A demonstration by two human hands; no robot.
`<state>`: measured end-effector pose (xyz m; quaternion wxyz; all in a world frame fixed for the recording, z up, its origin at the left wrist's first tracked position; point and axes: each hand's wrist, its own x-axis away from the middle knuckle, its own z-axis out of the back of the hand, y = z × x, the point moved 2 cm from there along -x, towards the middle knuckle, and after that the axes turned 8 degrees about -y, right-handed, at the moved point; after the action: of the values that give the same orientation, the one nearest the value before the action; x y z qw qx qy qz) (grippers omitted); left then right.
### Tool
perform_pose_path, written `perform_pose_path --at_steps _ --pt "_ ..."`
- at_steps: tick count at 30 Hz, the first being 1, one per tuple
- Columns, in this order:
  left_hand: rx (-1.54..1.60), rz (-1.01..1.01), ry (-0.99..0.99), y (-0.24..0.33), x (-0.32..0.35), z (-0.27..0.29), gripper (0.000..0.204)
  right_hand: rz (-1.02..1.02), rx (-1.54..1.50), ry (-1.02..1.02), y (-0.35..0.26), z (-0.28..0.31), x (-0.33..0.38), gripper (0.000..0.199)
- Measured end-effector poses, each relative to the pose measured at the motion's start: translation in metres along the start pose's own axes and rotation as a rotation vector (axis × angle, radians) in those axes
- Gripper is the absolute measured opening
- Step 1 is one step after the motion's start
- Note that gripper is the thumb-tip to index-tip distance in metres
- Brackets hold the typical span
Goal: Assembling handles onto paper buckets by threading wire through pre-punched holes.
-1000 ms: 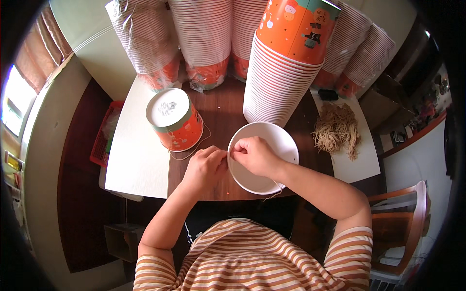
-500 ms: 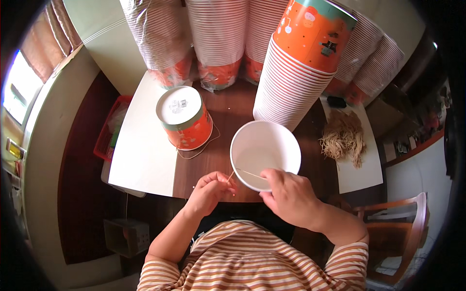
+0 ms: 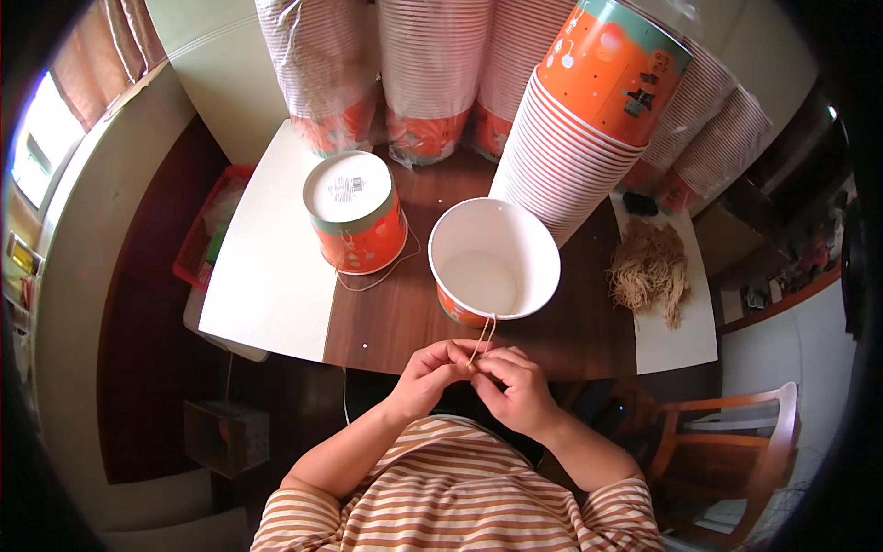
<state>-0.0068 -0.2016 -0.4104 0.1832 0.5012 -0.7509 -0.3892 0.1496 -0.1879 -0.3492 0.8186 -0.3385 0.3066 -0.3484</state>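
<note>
An orange paper bucket with a white inside (image 3: 493,260) stands upright on the table in front of me. A thin tan string (image 3: 484,337) runs from its near rim down to my fingers. My left hand (image 3: 429,375) is closed in a pinch on the string, just off the table's front edge. Against it, my right hand (image 3: 517,386) also pinches the string, and the fingertips of both hands meet. To the left, another orange bucket (image 3: 362,241) sits upside down with a string loop around its lower part.
A tall stack of nested buckets (image 3: 579,138) leans behind the upright one. Plastic-wrapped bucket stacks (image 3: 434,74) line the back. A bundle of tan strings (image 3: 648,267) lies at the right. A red basket (image 3: 191,262) is beyond the left edge, and a wooden chair (image 3: 727,442) at lower right.
My right hand has let go of the bucket's rim and come down to meet my left hand. Both now hold the string in front of the bucket, which appears slightly farther back.
</note>
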Motion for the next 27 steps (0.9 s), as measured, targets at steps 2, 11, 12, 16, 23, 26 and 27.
perform_pose_path --at_steps 2,11,12,16,23,26,27 --pt "-0.097 -0.064 0.035 0.003 -0.001 -0.008 0.009 -0.034 0.003 0.052 -0.003 0.008 0.004 0.010" --pt "-0.666 -0.076 0.146 0.013 0.003 -0.031 0.006 -0.206 -0.321 0.178 0.004 -0.003 0.006 0.011" --pt "-0.691 -0.065 0.151 0.014 0.002 -0.031 0.008 -0.201 -0.301 0.196 0.007 -0.004 0.007 0.010" --pt "-1.059 -0.373 0.216 0.016 -0.003 -0.019 0.021 -0.268 -0.439 0.146 0.011 -0.002 0.009 0.007" --pt "-0.967 -0.334 0.383 -0.004 -0.022 -0.028 0.036 -0.326 -0.493 -0.002 0.005 0.021 0.003 0.008" --pt "-0.786 -0.454 0.449 -0.021 -0.034 -0.030 0.037 -0.315 -0.407 -0.072 0.000 0.028 0.000 0.009" --pt "-0.637 -0.447 0.425 -0.024 -0.036 -0.033 0.038 -0.303 -0.364 -0.103 -0.001 0.029 -0.001 0.010"
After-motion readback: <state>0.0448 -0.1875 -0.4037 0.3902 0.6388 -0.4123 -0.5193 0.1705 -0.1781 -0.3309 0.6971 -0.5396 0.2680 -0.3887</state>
